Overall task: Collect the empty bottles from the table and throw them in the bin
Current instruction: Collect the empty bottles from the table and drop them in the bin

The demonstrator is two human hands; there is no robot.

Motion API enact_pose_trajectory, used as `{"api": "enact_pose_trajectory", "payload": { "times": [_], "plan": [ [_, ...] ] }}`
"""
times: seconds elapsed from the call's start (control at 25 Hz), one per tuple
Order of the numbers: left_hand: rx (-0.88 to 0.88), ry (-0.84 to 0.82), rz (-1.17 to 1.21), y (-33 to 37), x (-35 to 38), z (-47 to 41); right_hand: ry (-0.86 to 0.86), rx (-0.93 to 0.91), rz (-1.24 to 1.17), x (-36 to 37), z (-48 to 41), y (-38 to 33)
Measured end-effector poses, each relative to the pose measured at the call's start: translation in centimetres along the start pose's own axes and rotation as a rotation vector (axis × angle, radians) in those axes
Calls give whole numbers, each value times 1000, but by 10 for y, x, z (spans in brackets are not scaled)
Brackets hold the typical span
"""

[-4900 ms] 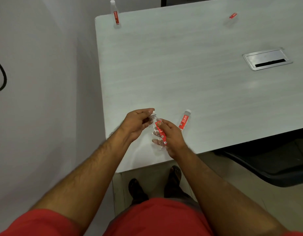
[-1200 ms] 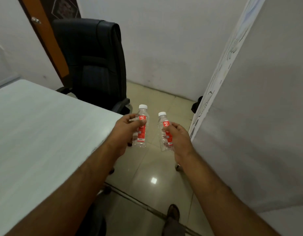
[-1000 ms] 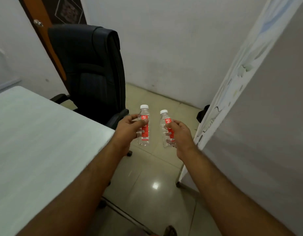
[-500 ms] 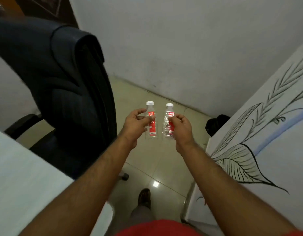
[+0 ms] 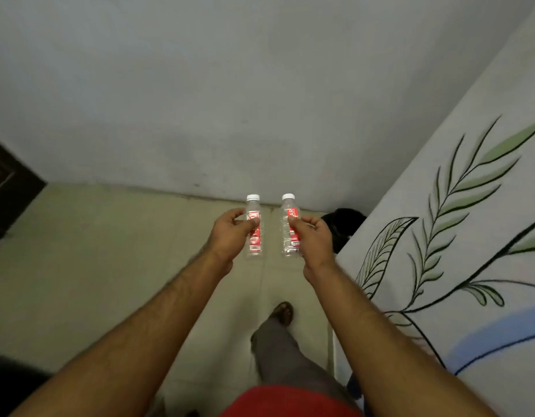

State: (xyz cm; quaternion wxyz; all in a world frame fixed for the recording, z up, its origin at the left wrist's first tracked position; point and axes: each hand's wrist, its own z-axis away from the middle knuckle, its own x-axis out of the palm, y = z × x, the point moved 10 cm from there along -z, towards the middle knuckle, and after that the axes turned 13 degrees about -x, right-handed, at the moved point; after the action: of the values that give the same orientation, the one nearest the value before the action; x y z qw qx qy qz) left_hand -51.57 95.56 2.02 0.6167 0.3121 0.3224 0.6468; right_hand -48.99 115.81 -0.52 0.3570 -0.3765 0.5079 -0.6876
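Note:
My left hand (image 5: 230, 236) grips a small clear plastic bottle (image 5: 254, 236) with a red label and white cap, held upright in front of me. My right hand (image 5: 313, 239) grips a second bottle (image 5: 289, 227) of the same kind, also upright, a little to the right of the first. The two bottles are apart, side by side, above the tiled floor. A black bin (image 5: 346, 227) sits on the floor in the corner, just beyond my right hand, partly hidden by a panel.
A white panel (image 5: 459, 236) with a painted leaf pattern stands close on my right. A plain grey wall (image 5: 230, 100) is ahead. A dark door frame (image 5: 10, 194) shows at the left edge. Beige floor tiles (image 5: 109, 251) lie to the left. My foot (image 5: 283, 313) steps forward.
I have turned away from the table and the black chair, which have left the view. Both bottles stay in my hands, and the corner with the bin has come closer.

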Motion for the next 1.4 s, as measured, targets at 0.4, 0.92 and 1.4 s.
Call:
{"api": "enact_pose_trajectory", "payload": {
  "times": [0.4,0.92,1.4],
  "plan": [
    [-170,-280,-356,118,225,-231,293,110,47,-65,-249,-1],
    [-319,-773,-988,59,487,-511,1016,365,-237,-158,-472,144],
    [-164,-757,-1498,-225,611,-713,1243,459,-381,-274,-565,427]
  ]
}}
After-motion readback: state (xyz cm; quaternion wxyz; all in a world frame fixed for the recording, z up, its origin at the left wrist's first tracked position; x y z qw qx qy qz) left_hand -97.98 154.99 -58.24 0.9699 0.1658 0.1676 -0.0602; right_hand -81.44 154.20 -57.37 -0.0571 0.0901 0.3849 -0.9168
